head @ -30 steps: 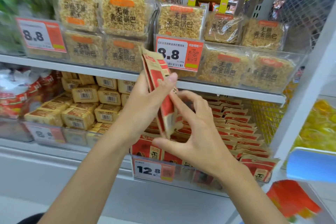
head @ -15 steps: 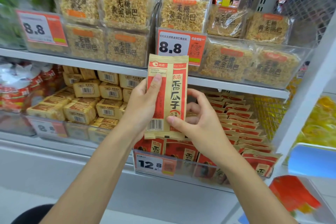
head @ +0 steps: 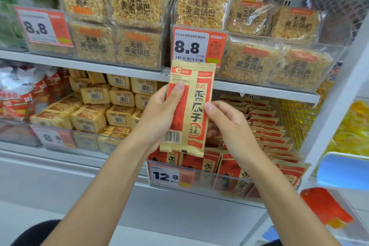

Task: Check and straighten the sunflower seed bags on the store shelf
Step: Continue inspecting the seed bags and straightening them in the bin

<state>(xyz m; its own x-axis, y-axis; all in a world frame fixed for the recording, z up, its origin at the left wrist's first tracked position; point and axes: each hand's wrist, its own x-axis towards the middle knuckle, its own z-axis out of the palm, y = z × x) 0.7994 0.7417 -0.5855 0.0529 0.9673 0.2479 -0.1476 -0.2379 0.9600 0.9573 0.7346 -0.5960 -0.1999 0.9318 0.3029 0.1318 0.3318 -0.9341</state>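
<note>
- Place: shop, snack aisle.
- Metal shelves (head: 99, 65), two tiers, across the frame.
- Price tag "8.8" (head: 189, 48), centre; price tag "12.8" (head: 167, 176), lower centre.
- Barcoded packets (head: 119, 98), stacked in a clear bin (head: 83, 142), centre left.
- Seed bags (head: 265, 124), identical, filed in rows, lower right.

The sunflower seed bag (head: 189, 106) is turning from edge-on to flat-faced; the right hand (head: 235, 132) is shifting its thumb higher along the bag's right edge.

Top row: clear-wrapped rice-crust packs (head: 137, 2) stacked two high, with two orange 8.8 price tags, one left (head: 43, 27), one centre (head: 197, 46). Below left, stacked tan barcoded packs (head: 95, 96) sit beside red-and-white bags (head: 16, 94). A 12.8 tag (head: 169, 175) is lower centre, an orange packet (head: 323, 205) bottom right.
</note>
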